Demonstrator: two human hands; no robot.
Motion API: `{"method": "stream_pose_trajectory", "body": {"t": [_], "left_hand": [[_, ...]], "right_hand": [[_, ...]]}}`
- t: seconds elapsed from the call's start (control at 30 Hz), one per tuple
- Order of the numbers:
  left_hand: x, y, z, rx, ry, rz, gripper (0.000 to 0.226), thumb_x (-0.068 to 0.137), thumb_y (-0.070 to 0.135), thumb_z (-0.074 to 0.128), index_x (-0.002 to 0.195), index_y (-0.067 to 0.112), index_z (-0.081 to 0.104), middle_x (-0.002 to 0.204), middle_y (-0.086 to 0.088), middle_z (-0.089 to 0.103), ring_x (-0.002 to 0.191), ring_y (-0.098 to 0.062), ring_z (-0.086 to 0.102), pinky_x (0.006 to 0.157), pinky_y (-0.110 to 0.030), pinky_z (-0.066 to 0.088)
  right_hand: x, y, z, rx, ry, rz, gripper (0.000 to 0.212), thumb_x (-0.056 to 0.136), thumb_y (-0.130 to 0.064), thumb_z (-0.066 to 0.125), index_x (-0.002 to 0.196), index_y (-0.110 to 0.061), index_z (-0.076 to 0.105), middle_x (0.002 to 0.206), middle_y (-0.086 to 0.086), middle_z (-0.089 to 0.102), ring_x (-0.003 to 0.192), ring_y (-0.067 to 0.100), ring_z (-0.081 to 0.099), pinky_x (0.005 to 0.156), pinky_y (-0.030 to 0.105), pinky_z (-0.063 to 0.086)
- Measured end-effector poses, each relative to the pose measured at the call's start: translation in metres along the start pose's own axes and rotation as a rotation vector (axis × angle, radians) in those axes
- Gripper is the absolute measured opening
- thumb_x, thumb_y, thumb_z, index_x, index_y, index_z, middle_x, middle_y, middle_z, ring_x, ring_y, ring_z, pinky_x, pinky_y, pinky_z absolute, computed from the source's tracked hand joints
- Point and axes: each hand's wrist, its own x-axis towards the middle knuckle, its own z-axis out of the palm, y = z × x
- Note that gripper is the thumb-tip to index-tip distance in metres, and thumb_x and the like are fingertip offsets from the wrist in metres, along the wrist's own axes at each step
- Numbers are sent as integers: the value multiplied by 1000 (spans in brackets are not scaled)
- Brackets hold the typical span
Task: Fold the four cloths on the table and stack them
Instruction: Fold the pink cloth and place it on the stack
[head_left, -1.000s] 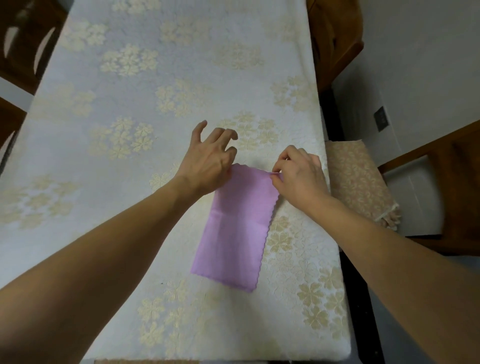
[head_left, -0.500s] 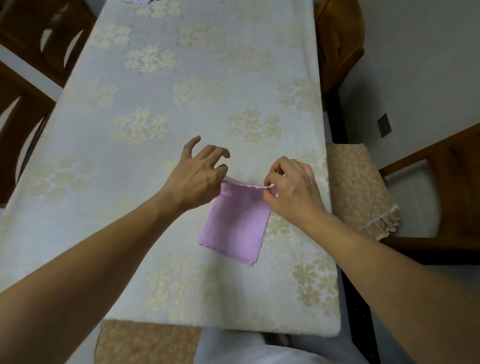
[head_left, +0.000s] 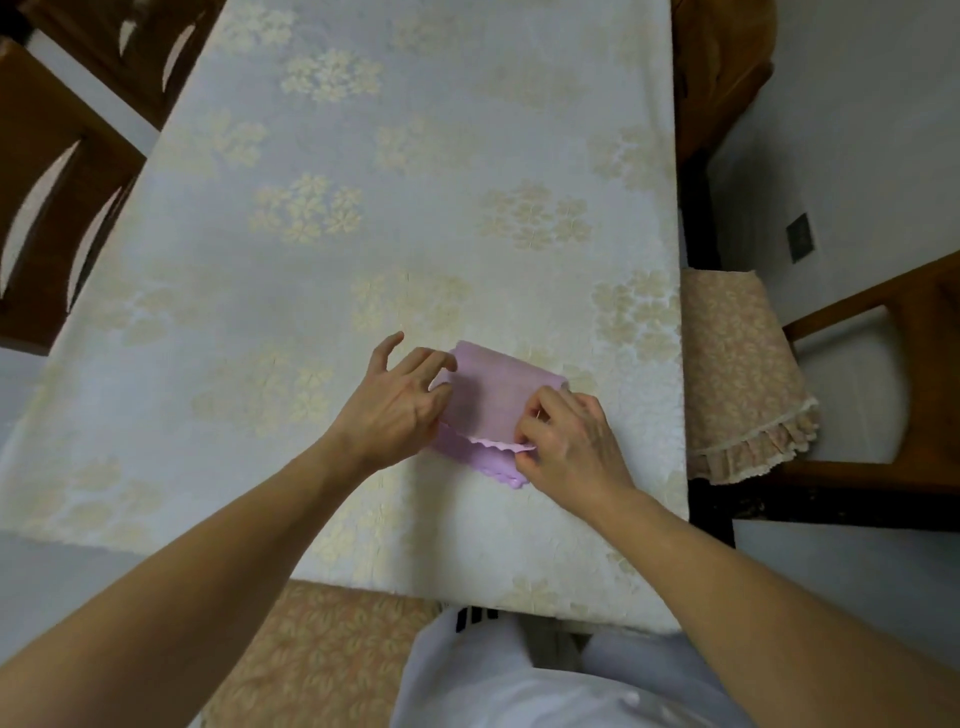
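Here, just right of the frame's centre, the left hand pinches the left edge of the lilac cloth, its other fingers spread; the cloth lies doubled on the table, long axis running upper left to lower right; the right hand pinches its scalloped near edge

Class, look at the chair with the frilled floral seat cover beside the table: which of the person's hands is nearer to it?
Right. The right hand pinches the purple cloth on the side toward the chair's seat cover; the left hand holds the cloth's opposite side, farther away.
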Motion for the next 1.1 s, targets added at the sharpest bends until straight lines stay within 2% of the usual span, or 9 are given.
{"method": "stream_pose_trajectory", "body": {"t": [0.33,0.53,0.67,0.73,0.77,0.8,0.87,0.97,1.1], "left_hand": [[-21,7,20,-26,-111,-3,9,79,14,73,79,10,64,117,-12,61,109,-29,60,106,-63,32],[-28,5,25,-86,-163,-12,5,82,17,64,83,12,64,116,-9,61,108,-27,59,107,-62,32],[-24,2,24,-144,-133,11,23,81,32,53,85,12,64,108,-6,63,99,-25,61,103,-53,39],[-14,2,26,-164,-67,3,22,85,26,53,95,8,60,110,-9,62,96,-29,60,97,-47,42],[-7,3,28,-168,-42,-11,26,86,23,53,104,6,59,115,-12,61,99,-32,60,96,-46,42],[1,5,30,-172,-38,-33,35,88,23,51,116,3,58,124,-14,59,107,-33,58,99,-45,41],[17,10,34,-201,-84,-81,54,94,34,42,139,4,48,146,-15,47,131,-32,46,111,-44,35],[29,12,50,-208,-184,-67,67,101,46,16,155,7,24,163,-12,18,152,-24,14,122,-44,18],[27,1,71,-196,-235,-7,70,101,48,21,157,7,11,165,-10,7,153,-22,2,123,-44,15]], "right_hand": [[-24,-6,25,1,-98,61,17,70,-18,78,72,-13,62,86,1,52,76,23,51,72,40,42],[-28,-7,29,17,-132,58,15,73,-25,74,71,-15,63,87,-2,50,78,19,50,76,37,42],[-25,-5,24,35,-90,79,25,82,-37,60,70,-16,61,86,-2,51,77,20,50,75,38,43],[-15,-4,23,28,-45,108,22,87,-34,55,84,-14,64,95,2,54,82,22,52,74,42,48],[-9,-4,24,18,-40,134,27,89,-34,51,98,-13,66,105,6,56,89,24,54,78,43,51],[-1,-6,26,3,-57,167,37,92,-36,47,115,-12,63,120,10,56,102,26,56,88,43,53],[13,-7,33,-35,-112,206,60,95,-43,39,144,-9,45,148,15,42,133,29,45,109,41,42],[27,-11,48,-79,-181,210,69,99,-45,34,154,-4,27,161,16,25,150,27,23,122,41,25],[24,-8,62,-125,-231,203,72,101,-48,30,155,0,22,163,17,19,152,26,15,122,42,23]]}}
